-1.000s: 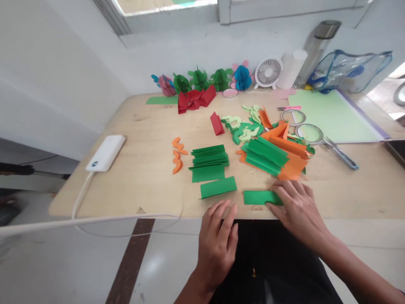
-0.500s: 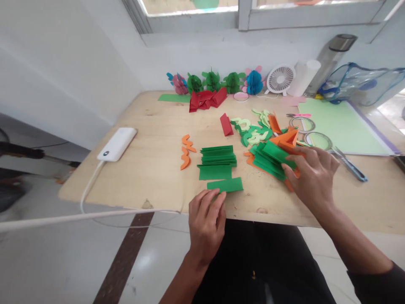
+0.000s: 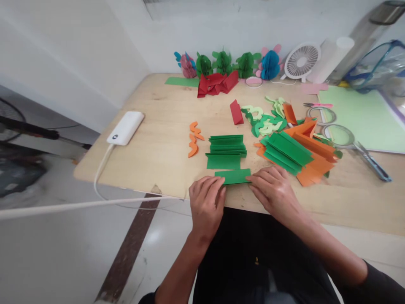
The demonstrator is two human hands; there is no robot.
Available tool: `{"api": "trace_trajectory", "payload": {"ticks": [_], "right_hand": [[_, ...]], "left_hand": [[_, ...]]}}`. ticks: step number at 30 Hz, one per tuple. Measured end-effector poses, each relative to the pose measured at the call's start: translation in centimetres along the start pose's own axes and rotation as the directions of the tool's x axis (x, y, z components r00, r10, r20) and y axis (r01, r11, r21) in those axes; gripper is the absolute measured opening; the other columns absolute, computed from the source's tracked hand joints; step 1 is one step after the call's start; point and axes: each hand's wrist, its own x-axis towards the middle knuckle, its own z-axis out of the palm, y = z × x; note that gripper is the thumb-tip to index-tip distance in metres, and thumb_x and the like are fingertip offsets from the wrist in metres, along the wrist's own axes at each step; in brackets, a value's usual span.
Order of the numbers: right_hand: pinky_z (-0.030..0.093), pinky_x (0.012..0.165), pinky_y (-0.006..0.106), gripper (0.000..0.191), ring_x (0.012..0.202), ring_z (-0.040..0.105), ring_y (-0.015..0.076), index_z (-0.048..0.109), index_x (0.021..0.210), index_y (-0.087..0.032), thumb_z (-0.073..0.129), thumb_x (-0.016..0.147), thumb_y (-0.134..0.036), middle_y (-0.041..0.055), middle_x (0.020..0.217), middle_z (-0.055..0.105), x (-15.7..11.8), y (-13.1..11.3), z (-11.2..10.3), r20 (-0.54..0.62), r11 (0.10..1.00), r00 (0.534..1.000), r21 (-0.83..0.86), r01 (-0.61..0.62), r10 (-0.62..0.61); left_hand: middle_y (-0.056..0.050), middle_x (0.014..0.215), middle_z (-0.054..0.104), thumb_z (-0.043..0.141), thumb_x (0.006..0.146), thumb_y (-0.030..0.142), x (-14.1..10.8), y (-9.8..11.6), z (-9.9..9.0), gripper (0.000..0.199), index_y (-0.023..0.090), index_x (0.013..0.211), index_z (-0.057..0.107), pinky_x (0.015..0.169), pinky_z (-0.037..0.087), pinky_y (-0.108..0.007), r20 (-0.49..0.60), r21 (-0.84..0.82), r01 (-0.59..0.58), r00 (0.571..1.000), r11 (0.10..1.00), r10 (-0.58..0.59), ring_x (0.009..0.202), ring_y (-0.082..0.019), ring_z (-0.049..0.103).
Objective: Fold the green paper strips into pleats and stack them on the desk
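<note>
Forearms [image 3: 329,251] slanting inward, left hand [image 3: 207,205], right hand [image 3: 275,192] at ends of green strip [image 3: 236,176]

One paper strip [image 3: 234,176] lies before the left paper stack [image 3: 225,151].

indoor paper-craft workspace; whether in a home or a workshop cannot be determined. craft work is indicated by folded green paper [image 3: 236,176], orange cutouts [image 3: 193,150], tape rolls [image 3: 352,137] and a blue-handled tool [image 3: 373,163] on a wooden tabletop [image 3: 164,126], with paper figures [image 3: 223,64] lined up along a white wall [image 3: 196,25]. a small desk fan [image 3: 302,61] and smooth pale floor [image 3: 172,249] with a dark strip [image 3: 132,245] mark the interior setting.
</note>
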Motion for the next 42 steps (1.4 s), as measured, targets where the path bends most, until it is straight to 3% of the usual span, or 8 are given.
{"api": "trace_trajectory", "payload": {"ticks": [4, 11, 17, 23, 31, 37, 42], "right_hand": [[0.037, 0.078, 0.035, 0.020, 0.077, 0.056, 0.0165, 0.066, 0.081, -0.020, 0.051, 0.094, -0.022, 0.0028, 0.076, 0.068, 0.1, 0.3, 0.5, -0.012, 0.999, 1.000, 0.037, -0.006, 0.006], [0.039, 0.074, 0.034, 0.016, 0.074, 0.058, 0.0156, 0.064, 0.079, -0.020, 0.054, 0.092, -0.021, 0.0013, 0.074, 0.068, -0.9, 0.5, 0.7, -0.033, 0.986, 0.996, 0.149, -0.077, 0.083], [0.040, 0.073, 0.034, 0.015, 0.071, 0.059, 0.0155, 0.064, 0.079, -0.021, 0.055, 0.092, -0.023, 0.0008, 0.072, 0.067, -1.2, 0.2, 0.8, -0.064, 0.977, 0.989, 0.176, -0.124, 0.137], [0.040, 0.074, 0.035, 0.015, 0.072, 0.059, 0.0164, 0.064, 0.079, -0.021, 0.056, 0.091, -0.023, 0.0009, 0.071, 0.067, -1.4, 0.0, 0.9, -0.056, 0.969, 0.983, 0.189, -0.159, 0.173], [0.039, 0.074, 0.035, 0.015, 0.072, 0.058, 0.0160, 0.064, 0.079, -0.021, 0.056, 0.091, -0.024, 0.0002, 0.071, 0.067, -1.7, -0.2, 1.0, -0.054, 0.970, 0.983, 0.178, -0.165, 0.177], [0.037, 0.074, 0.035, 0.013, 0.073, 0.058, 0.0164, 0.063, 0.082, -0.021, 0.055, 0.092, -0.025, -0.0004, 0.072, 0.066, -1.8, -0.6, 1.1, -0.027, 0.969, 0.981, 0.165, -0.183, 0.190], [0.039, 0.077, 0.036, 0.014, 0.083, 0.061, 0.0199, 0.064, 0.098, -0.021, 0.055, 0.092, -0.029, 0.0026, 0.081, 0.069, -1.7, -0.7, 1.0, -0.019, 0.965, 0.977, 0.163, -0.204, 0.210]], "left_hand": [[-0.007, 0.100, 0.070, 0.055, 0.091, 0.021, -0.3, -0.5, -0.5, 0.019, 0.019, 0.108, 0.063, 0.089, 0.048, -0.037, 0.004, -0.043, 0.115, 0.993, 0.992, -0.115, 0.097, -0.021, 0.063], [-0.004, 0.094, 0.072, 0.058, 0.087, 0.022, -0.6, -0.8, -0.7, 0.015, 0.020, 0.100, 0.066, 0.083, 0.053, -0.034, 0.054, -0.174, 0.346, 0.938, 0.922, -0.342, 0.090, -0.018, 0.066], [-0.002, 0.091, 0.072, 0.061, 0.085, 0.021, -0.7, -0.4, -0.4, 0.010, 0.021, 0.093, 0.067, 0.084, 0.053, -0.034, 0.057, -0.217, 0.378, 0.925, 0.900, -0.375, 0.088, -0.018, 0.066], [-0.004, 0.096, 0.072, 0.061, 0.085, 0.021, -0.8, -0.2, -0.3, 0.016, 0.021, 0.100, 0.066, 0.087, 0.052, -0.036, 0.084, -0.257, 0.438, 0.898, 0.861, -0.432, 0.093, -0.019, 0.067], [-0.003, 0.093, 0.071, 0.061, 0.084, 0.021, -0.8, 0.1, -0.4, 0.013, 0.022, 0.096, 0.065, 0.085, 0.052, -0.036, 0.062, -0.252, 0.426, 0.903, 0.869, -0.425, 0.091, -0.019, 0.067], [-0.001, 0.086, 0.068, 0.057, 0.086, 0.018, -0.5, 0.0, -0.3, 0.009, 0.022, 0.090, 0.065, 0.081, 0.052, -0.034, 0.054, -0.253, 0.301, 0.953, 0.920, -0.297, 0.084, -0.017, 0.065], [-0.004, 0.091, 0.067, 0.055, 0.087, 0.016, -0.1, -0.4, -0.7, 0.011, 0.021, 0.091, 0.065, 0.083, 0.052, -0.035, 0.000, -0.202, 0.230, 0.972, 0.952, -0.235, 0.090, -0.018, 0.064]]}}
